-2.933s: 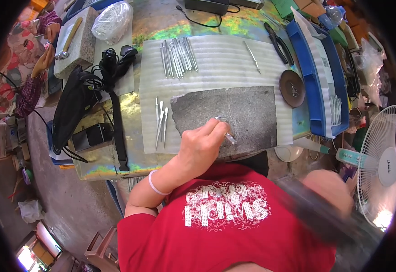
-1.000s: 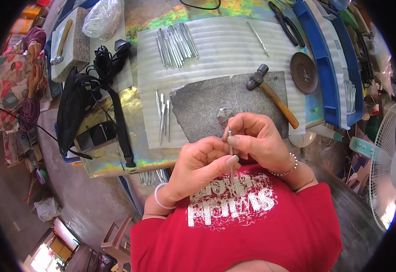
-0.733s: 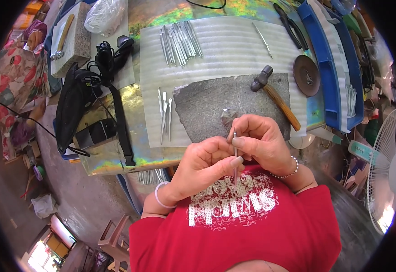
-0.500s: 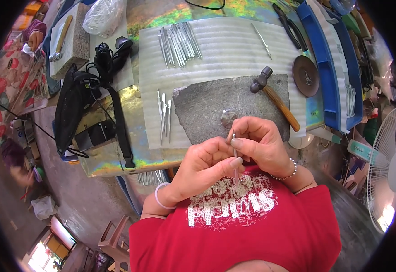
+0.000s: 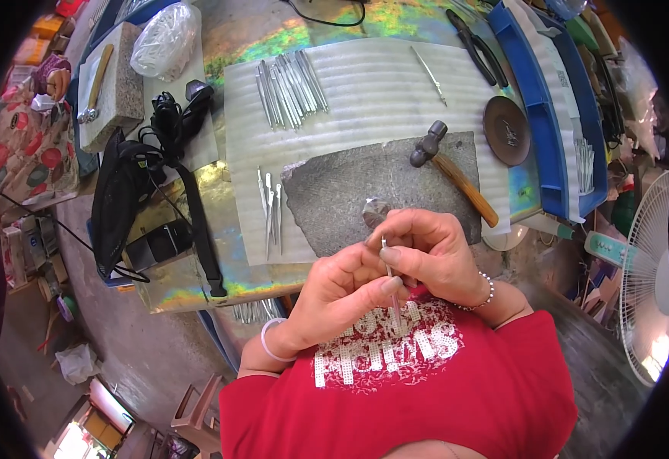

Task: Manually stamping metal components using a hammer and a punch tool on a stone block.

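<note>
One slim metal rod (image 5: 389, 271) is pinched by the left hand (image 5: 342, 294) and right hand (image 5: 432, 252), near the worktop (image 5: 258, 281). There's a hammer (image 5: 452, 174) across the grey slab (image 5: 342, 180) on its right, black pliers (image 5: 464, 32) farther off.

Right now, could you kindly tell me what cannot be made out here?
Head view: part of the thin rod, covered by the left hand and right hand.
Head view: the lower edge of the round grey piece, hidden by the right hand.
Head view: the small bits in the brown dish, too small to identify.
Head view: the right side of the white fan, cut off by the picture's dark rim.
</note>
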A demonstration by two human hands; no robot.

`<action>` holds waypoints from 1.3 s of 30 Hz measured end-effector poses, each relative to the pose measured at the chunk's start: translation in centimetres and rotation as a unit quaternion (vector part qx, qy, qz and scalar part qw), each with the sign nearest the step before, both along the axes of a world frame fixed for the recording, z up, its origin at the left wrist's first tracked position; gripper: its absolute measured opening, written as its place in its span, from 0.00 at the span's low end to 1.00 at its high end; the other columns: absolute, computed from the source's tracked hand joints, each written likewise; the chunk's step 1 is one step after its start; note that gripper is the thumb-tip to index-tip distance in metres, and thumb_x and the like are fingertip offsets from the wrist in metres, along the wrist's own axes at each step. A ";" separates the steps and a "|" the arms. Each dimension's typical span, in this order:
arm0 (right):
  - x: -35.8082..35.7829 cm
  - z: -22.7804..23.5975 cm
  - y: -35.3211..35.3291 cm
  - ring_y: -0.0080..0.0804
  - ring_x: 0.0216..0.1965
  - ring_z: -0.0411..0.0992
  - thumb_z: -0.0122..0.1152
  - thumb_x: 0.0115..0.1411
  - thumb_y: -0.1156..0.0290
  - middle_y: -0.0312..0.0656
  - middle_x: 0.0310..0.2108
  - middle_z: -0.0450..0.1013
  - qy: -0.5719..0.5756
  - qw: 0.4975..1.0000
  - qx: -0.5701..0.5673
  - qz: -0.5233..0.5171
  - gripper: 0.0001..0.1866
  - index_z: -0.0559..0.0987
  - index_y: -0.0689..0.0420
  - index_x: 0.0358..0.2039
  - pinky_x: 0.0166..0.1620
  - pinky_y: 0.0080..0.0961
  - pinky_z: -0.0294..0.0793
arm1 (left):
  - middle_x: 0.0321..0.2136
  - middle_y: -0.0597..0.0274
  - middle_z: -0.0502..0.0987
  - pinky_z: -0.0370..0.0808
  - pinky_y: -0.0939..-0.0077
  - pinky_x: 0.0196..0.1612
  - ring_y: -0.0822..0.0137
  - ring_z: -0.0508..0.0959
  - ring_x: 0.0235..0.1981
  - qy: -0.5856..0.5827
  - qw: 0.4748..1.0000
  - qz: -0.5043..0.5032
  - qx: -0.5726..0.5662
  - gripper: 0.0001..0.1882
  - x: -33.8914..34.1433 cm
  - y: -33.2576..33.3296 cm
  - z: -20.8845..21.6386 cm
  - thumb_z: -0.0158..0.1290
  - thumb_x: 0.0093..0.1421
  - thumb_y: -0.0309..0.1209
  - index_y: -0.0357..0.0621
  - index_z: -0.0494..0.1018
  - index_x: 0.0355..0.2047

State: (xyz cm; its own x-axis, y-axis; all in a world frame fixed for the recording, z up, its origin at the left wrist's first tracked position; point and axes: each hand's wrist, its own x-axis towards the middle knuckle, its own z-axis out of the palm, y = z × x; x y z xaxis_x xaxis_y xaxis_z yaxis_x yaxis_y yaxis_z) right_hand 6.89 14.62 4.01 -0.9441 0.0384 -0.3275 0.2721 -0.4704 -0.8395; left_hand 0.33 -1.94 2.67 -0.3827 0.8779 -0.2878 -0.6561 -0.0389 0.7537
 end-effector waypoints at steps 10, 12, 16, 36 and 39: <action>-0.5 0.3 1.2 0.11 0.21 0.65 0.53 0.58 0.78 0.32 0.27 0.69 -0.031 0.996 -0.082 -0.003 0.05 0.74 0.62 0.36 0.22 0.10 0.63 | 0.33 0.55 0.77 0.75 0.78 0.37 0.71 0.78 0.34 -0.074 0.996 -0.037 0.015 0.09 -1.4 1.2 1.0 0.47 0.63 0.24 0.32 0.66 0.42; -0.7 0.3 1.4 0.11 0.22 0.65 0.54 0.58 0.78 0.31 0.27 0.69 -0.031 0.997 -0.073 -0.003 0.05 0.74 0.62 0.36 0.22 0.10 0.63 | 0.33 0.55 0.77 0.75 0.78 0.37 0.71 0.78 0.34 -0.079 0.996 -0.042 0.009 0.09 -1.6 1.4 1.0 0.47 0.63 0.24 0.32 0.66 0.43; -1.3 0.5 1.8 0.11 0.22 0.65 0.54 0.58 0.78 0.31 0.26 0.69 -0.017 0.997 -0.070 -0.015 0.05 0.74 0.62 0.36 0.23 0.09 0.63 | 0.32 0.55 0.77 0.75 0.77 0.36 0.71 0.77 0.33 -0.050 0.998 -0.043 0.023 0.09 -2.1 1.7 0.5 0.47 0.63 0.24 0.32 0.66 0.42; -2.3 -0.7 2.8 0.12 0.26 0.68 0.52 0.59 0.79 0.31 0.29 0.69 -0.021 0.997 -0.079 -0.008 0.06 0.73 0.61 0.38 0.26 0.10 0.66 | 0.26 0.61 0.76 0.73 0.82 0.31 0.75 0.78 0.28 0.004 1.000 -0.017 0.005 0.06 -3.1 3.1 -0.3 0.51 0.60 0.21 0.35 0.65 0.35; -2.2 -0.9 2.8 0.12 0.26 0.68 0.52 0.59 0.79 0.32 0.29 0.69 -0.020 0.997 -0.075 -0.010 0.06 0.73 0.61 0.38 0.26 0.10 0.66 | 0.26 0.63 0.76 0.73 0.83 0.30 0.76 0.77 0.28 0.009 1.000 -0.015 0.002 0.06 -3.0 3.1 -0.3 0.51 0.60 0.21 0.35 0.65 0.37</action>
